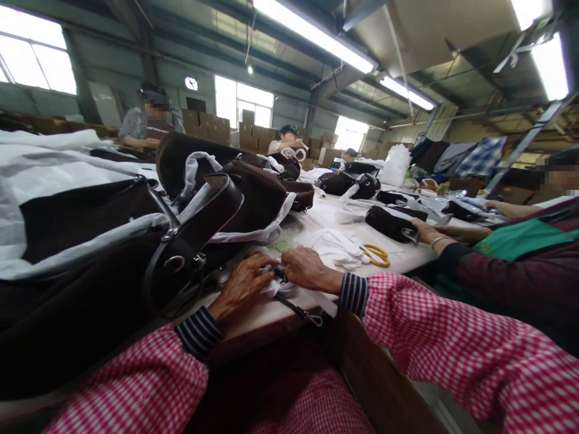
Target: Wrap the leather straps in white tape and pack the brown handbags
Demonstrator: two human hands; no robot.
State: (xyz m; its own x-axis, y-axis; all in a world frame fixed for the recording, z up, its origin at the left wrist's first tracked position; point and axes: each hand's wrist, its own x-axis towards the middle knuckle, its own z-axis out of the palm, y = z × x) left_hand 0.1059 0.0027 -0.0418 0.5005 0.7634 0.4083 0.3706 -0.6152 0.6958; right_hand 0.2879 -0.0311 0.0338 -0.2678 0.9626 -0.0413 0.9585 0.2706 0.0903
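My left hand [244,284] has its fingers bent and closed on a dark strap with white wrapping at the table's front edge. Close beside it, my right hand [307,268] is closed on the same strap [289,303], whose metal clasp hangs over the edge below. The fingers partly hide the gripped piece. Left of my hands lie dark brown bags [266,199] with leather handles and white wrapping. A small green piece [282,246] rests just behind my hands.
Yellow-handled scissors [376,254] lie right of white sheets [335,247]. At the right, a person in a green apron [525,241] handles a dark bag [395,223]. Further people sit behind the table. An open cardboard box [375,367] stands below the front edge.
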